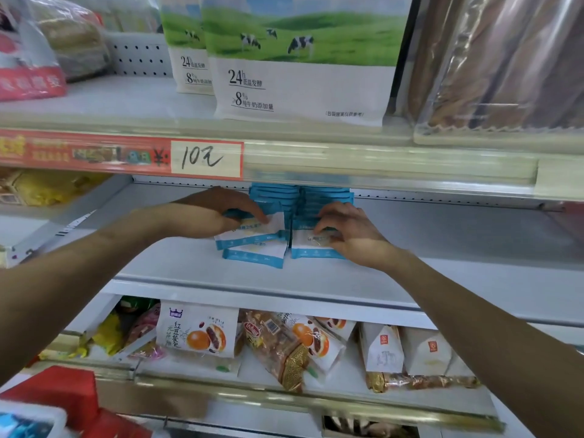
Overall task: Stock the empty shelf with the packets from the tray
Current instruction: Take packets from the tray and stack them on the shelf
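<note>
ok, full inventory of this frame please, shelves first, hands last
blue-and-white packets: two rows, count unclear, blue and white, middle shelf centre
middle shelf: one, white, under the packets
cow-print bags: two, green and white, upper shelf
clear-wrapped goods: count unclear, brown, upper shelf right
red-and-pink bag: one, upper shelf left
price strip: one, red, handwritten 10, upper shelf edge
bun packets: several, white and orange, lower shelf
white cartons: at least two, lower shelf right
yellow packets: count unclear, far left
left grip: bare hand, holds a left-row packet
right grip: bare hand, holds the front right-row packet
</note>
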{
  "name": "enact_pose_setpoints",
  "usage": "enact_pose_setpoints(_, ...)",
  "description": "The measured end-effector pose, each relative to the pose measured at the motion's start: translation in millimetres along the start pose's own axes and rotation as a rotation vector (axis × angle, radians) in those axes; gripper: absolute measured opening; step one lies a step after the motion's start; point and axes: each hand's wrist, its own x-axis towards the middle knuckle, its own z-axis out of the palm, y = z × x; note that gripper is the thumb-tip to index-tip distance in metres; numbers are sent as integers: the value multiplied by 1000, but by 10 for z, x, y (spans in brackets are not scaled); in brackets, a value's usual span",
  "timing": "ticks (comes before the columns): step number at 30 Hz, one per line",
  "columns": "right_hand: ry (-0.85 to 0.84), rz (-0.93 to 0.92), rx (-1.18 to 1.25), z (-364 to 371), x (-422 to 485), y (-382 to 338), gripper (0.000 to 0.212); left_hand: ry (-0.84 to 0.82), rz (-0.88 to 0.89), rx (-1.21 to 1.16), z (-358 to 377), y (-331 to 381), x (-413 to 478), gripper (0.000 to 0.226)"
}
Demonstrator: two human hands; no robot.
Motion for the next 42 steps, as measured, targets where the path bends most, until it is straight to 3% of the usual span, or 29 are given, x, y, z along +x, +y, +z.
enact_pose_setpoints(5, 44, 70, 99, -46, -88, 76, 37, -30, 43, 12, 73, 113, 163, 51)
enact_pose_setpoints(15, 162, 261, -14, -194, -394, 240, 40, -144, 152, 87, 437, 545, 775, 44)
enact_pose_setpoints(25, 217, 242, -71, -311, -648, 290, 40, -191, 228, 148, 749, 498, 1046, 40)
enact_pose_setpoints(32, 210, 237, -81, -274, -593, 210, 39, 25, 261, 282, 926, 432, 1028, 37)
enact_pose_setpoints(42, 188, 155, -51, -153, -283, -21, 40, 204, 281, 389, 1011, 312, 792, 33)
